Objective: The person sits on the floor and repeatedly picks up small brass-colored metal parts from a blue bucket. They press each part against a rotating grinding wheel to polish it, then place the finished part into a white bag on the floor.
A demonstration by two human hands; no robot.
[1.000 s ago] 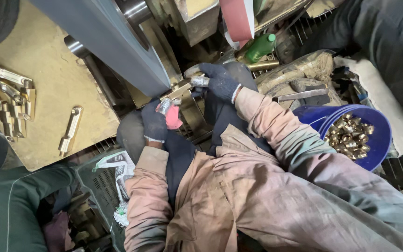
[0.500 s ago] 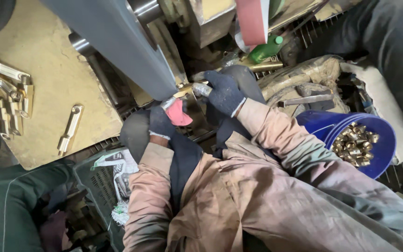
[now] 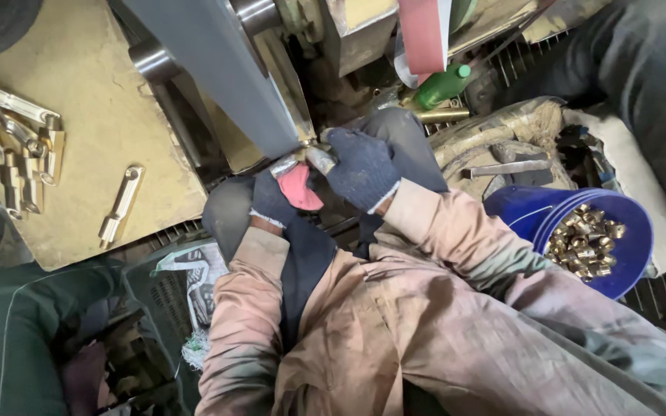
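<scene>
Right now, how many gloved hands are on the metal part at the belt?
2: the left hand, red-palmed glove, holds the metal part from below; the right hand, dark glove, grips its other end.

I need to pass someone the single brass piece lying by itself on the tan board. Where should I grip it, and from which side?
Probably best at the long flat shank of the lone brass piece, pinched across its narrow width from above. It lies flat on the tan board, apart from the brass pile, with bare board on both long sides. Its thicker lower end looks less even.
</scene>
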